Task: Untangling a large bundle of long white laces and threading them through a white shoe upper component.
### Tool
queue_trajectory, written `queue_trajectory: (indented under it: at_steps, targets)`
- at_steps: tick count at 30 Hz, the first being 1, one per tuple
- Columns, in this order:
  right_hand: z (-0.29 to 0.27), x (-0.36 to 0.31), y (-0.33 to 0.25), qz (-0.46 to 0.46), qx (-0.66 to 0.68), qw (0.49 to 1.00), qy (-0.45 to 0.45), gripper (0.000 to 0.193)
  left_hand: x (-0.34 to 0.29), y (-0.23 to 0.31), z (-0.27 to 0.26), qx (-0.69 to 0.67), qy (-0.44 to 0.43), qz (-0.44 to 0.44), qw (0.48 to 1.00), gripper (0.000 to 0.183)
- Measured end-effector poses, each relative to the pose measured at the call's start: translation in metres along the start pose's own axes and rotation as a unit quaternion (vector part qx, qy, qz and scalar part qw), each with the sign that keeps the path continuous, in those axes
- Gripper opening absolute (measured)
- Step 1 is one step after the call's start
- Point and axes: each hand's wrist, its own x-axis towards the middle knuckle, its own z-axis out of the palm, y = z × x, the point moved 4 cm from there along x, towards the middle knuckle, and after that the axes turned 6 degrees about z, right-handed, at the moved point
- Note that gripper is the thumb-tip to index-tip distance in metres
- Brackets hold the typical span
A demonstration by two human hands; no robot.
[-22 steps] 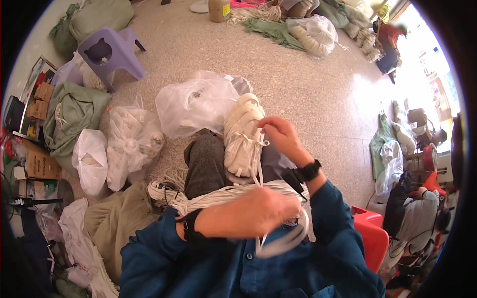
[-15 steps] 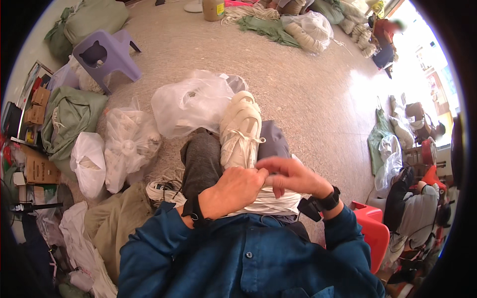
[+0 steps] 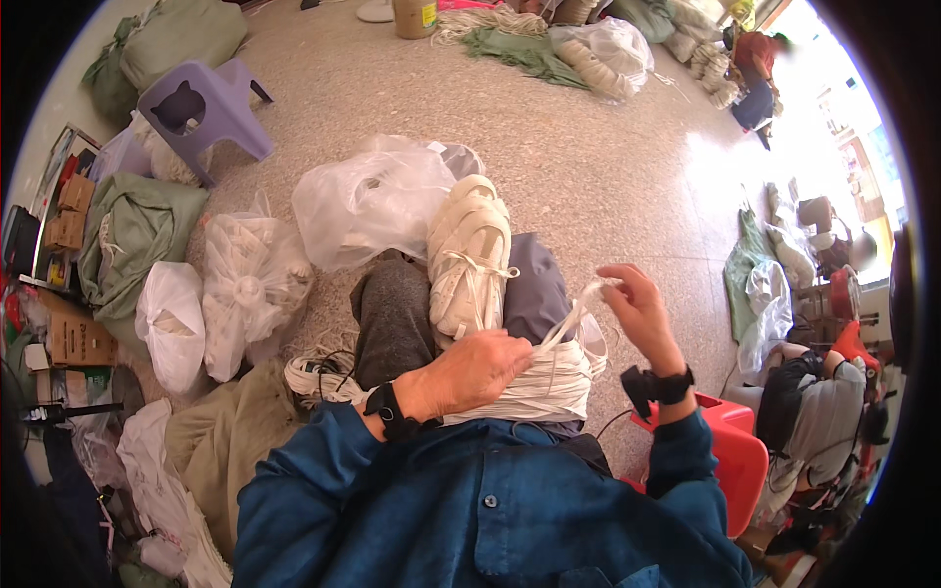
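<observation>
I see the left hand (image 3: 475, 370) pressed palm-down on the coil of white cord (image 3: 534, 384) lying across the lap, fingers curled over its near-left part so the coil sits right under the grip. The right hand (image 3: 639, 312) is raised to the right and a little farther out, pinching a loop of cord strands (image 3: 569, 318) that run taut from its fingertips down to the coil. Just beyond the left hand, a tied bundle of white cord (image 3: 470, 255) rests on the knees.

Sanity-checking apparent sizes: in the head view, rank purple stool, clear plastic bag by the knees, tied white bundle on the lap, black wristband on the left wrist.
1. clear plastic bag
2. purple stool, tied white bundle: look alike; the stool lies farther off, so unranked
3. black wristband
</observation>
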Motion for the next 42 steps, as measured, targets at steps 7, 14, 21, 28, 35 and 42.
queue_trajectory:
  at_steps: [7,14,21,28,35,42]
  targets:
    - [0.118,0.037,-0.024,-0.244,-0.130,0.960,0.032,0.016,-0.009,0.002,0.004,-0.005,0.021,-0.011,1.000,0.014]
    - [0.135,0.065,-0.003,-0.167,-0.146,0.974,-0.041,0.014,-0.013,-0.002,0.007,-0.018,0.042,-0.014,0.999,0.015]
    - [0.130,0.068,-0.019,-0.127,-0.045,0.988,-0.076,0.011,-0.011,-0.002,0.009,-0.020,0.040,-0.014,0.999,0.015]
    - [0.119,0.058,0.018,0.078,0.168,0.971,-0.150,0.014,-0.014,-0.006,0.015,-0.025,0.033,-0.022,0.999,0.015]
    - [0.116,0.058,-0.004,0.125,0.281,0.950,-0.052,0.010,-0.014,-0.005,0.015,-0.006,0.036,-0.015,0.999,0.015]
    - [0.109,0.052,0.015,0.175,0.211,0.926,-0.260,0.017,-0.016,-0.003,0.014,0.000,0.043,-0.017,0.999,0.014]
